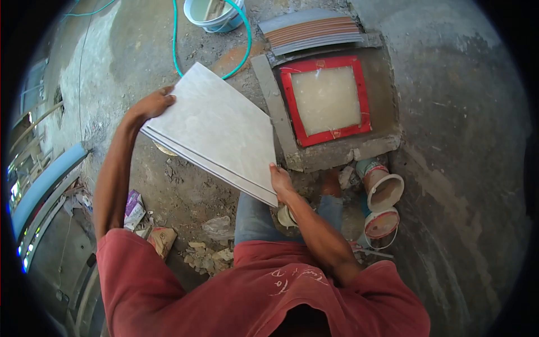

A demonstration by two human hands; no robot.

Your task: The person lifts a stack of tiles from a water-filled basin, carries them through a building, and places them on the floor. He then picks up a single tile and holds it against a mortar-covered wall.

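My two hands hold a small stack of pale grey, marble-look tiles (219, 123) at a tilt above the ground in front of me. My left hand (154, 105) grips the far left corner, fingers wrapped over the edge. At the near right edge, my right hand (281, 181) is closed on the stack, thumb on top. Layered edges show along the near side, so more than one piece seems to be there. Right of the tiles lies a red square frame (298, 121) around a cloudy, pale panel (327, 98), set inside a raised concrete border (279, 106).
A pail (216, 23) with cloudy water stands at the top, a teal hose (249, 42) looping beside it. Curved ribbed sheets (311, 32) lie behind the frame. Dirty buckets (386, 192) are at the right; rubble (208, 259) and torn bags (163, 240) lie at the left.
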